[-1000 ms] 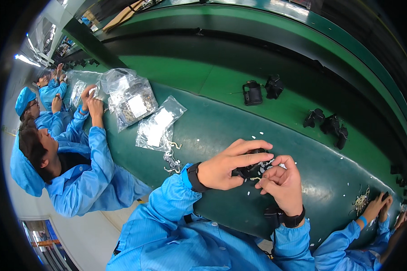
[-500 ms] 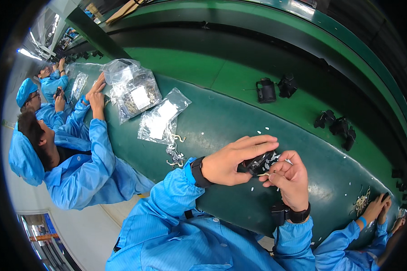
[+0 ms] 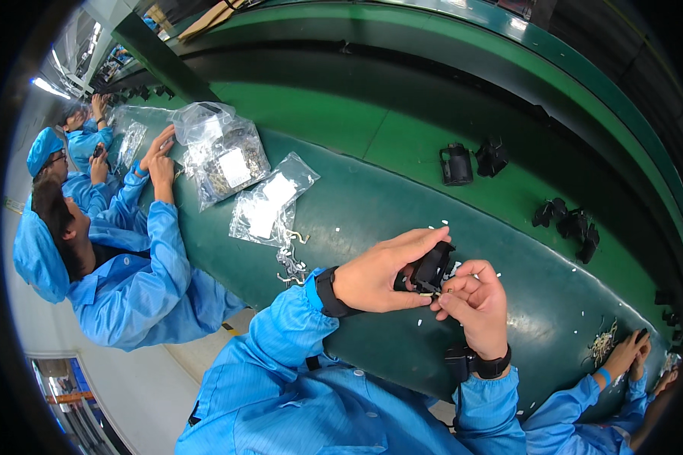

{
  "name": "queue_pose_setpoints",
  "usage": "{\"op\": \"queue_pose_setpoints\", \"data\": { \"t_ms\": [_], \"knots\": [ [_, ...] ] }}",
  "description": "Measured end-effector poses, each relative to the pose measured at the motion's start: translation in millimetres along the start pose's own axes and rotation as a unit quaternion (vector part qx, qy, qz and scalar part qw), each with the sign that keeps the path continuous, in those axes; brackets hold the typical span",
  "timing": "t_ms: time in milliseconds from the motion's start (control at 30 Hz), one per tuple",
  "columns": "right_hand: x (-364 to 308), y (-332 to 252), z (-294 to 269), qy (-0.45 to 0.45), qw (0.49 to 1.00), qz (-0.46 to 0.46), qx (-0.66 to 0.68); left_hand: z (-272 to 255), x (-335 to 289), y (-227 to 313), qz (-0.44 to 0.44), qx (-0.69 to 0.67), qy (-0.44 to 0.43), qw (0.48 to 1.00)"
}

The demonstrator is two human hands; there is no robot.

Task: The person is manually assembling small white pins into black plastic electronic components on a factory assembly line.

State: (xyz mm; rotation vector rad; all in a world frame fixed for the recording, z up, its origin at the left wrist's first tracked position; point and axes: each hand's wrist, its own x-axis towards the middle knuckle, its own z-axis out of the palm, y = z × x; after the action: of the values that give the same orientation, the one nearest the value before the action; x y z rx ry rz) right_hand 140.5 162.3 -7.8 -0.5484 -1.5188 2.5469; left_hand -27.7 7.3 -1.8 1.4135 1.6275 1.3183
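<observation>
My left hand [image 3: 379, 277] is closed round a black plastic housing [image 3: 432, 265], its thumb below and its fingers along the far side. Close against the housing's lower right edge is my right hand [image 3: 474, 302], thumb and forefinger pinched on the end of a short, thin pale cable [image 3: 431, 294]. Its other end meets the housing; whether it is plugged in I cannot tell. Small white pieces [image 3: 455, 267] lie on the green table mat just behind the housing. Both wrists wear black bands.
Left on the mat [image 3: 341, 189] are a large clear bag of small parts [image 3: 231, 163], a flat clear bag [image 3: 277, 197] and loose cables [image 3: 290, 262]. Black housings [image 3: 456, 164] stand on the far green strip. Co-workers sit left; another person's hands [image 3: 630, 353] work at right beside a cable pile [image 3: 603, 341].
The black housing has been turned in my left hand, so its side now faces up. My right hand has shifted slightly left and stays pinched at the housing's edge.
</observation>
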Motion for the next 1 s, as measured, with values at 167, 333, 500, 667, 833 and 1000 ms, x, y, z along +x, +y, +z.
{"op": "queue_pose_setpoints", "data": {
  "t_ms": [167, 333, 500, 667, 833, 1000],
  "knots": [
    [0.3, -1.1, -1.2, -0.018, 1.000, 0.012, -0.021, -4.9, -0.8, 6.6, -0.027, 0.038, -0.025, 0.999],
    [0.2, -1.2, -3.4, -0.007, 0.999, 0.016, -0.036, -2.8, 0.0, 7.8, -0.036, 0.035, -0.046, 0.998],
    [5.0, 2.2, -1.9, -0.043, 0.999, 0.025, -0.015, -6.0, -3.1, 9.4, -0.066, -0.011, -0.078, 0.995],
    [3.4, 4.4, -3.0, -0.071, 0.997, 0.020, -0.005, -8.6, -4.7, 8.2, -0.019, 0.003, -0.071, 0.997],
    [-1.2, 1.6, 0.2, -0.080, 0.997, 0.005, -0.001, -5.4, -5.2, 3.9, 0.027, 0.003, -0.064, 0.998],
    [-2.8, -4.4, 3.9, -0.093, 0.996, -0.009, 0.001, -6.1, -1.7, 6.3, 0.013, -0.024, -0.062, 0.998]
  ]
}}
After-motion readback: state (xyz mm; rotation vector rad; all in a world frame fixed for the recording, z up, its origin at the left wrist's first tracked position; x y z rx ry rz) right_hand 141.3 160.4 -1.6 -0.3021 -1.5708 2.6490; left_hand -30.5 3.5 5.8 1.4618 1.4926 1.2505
